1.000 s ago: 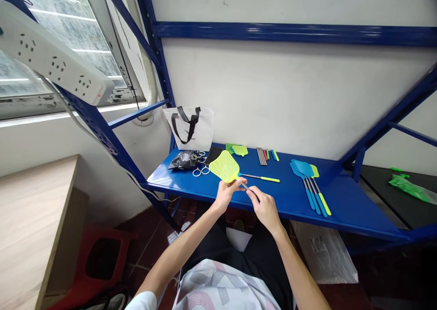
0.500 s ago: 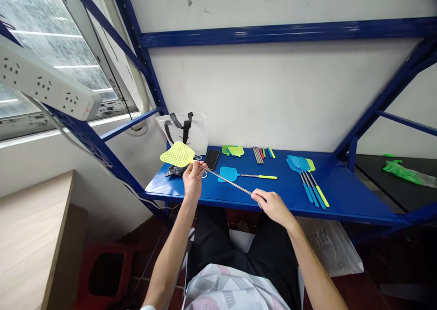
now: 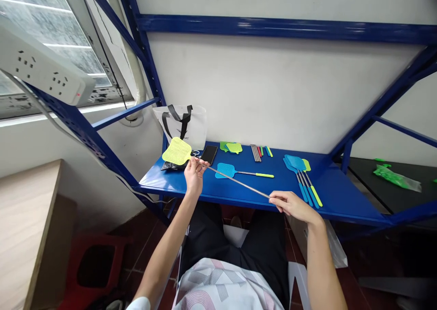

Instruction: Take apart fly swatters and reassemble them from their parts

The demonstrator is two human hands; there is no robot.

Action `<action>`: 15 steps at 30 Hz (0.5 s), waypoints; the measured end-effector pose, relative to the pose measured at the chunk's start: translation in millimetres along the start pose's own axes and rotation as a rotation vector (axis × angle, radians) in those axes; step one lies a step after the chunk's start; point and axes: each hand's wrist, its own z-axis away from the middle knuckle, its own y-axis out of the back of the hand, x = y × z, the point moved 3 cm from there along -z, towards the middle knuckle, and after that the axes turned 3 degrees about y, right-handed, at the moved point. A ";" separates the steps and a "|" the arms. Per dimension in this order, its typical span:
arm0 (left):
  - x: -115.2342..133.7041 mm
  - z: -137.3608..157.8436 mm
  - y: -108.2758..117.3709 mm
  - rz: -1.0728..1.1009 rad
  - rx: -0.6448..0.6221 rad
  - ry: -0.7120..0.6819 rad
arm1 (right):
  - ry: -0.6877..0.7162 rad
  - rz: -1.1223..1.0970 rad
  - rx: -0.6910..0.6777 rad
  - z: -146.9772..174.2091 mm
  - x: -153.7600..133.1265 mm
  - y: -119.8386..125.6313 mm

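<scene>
Between my hands, above the front of the blue table, stretches a fly swatter (image 3: 176,151) with a yellow-green mesh head and a thin metal rod. My left hand (image 3: 194,175) pinches the rod just below the head. My right hand (image 3: 290,206) is closed round the far end, hiding any grip there. Beneath the rod lies a blue-headed fly swatter (image 3: 226,170) with a yellow-green handle. Off to the right is a group of several fly swatters (image 3: 302,173), mostly blue, one yellow-green.
Along the table's back lie loose swatter heads (image 3: 234,148), metal rods (image 3: 255,153) and coloured handles (image 3: 269,151). A phone (image 3: 209,155) and a white bag (image 3: 196,128) stand at the left. A power strip (image 3: 51,68) hangs on the blue frame (image 3: 85,132).
My right hand has moved right, away from the left hand, and the rod between them shows longer. The left hand keeps its pinch near the head. The view has shifted slightly.
</scene>
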 end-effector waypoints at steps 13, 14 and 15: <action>-77.5 79.8 -39.3 -0.151 -0.121 0.114 | 0.157 0.068 0.280 -36.5 -34.1 -55.6; -83.3 89.2 -42.5 -0.160 -0.143 0.139 | 0.165 0.055 0.289 -40.1 -36.1 -63.0; -87.5 97.2 -45.1 -0.169 -0.166 0.158 | 0.174 0.041 0.293 -42.8 -37.7 -69.3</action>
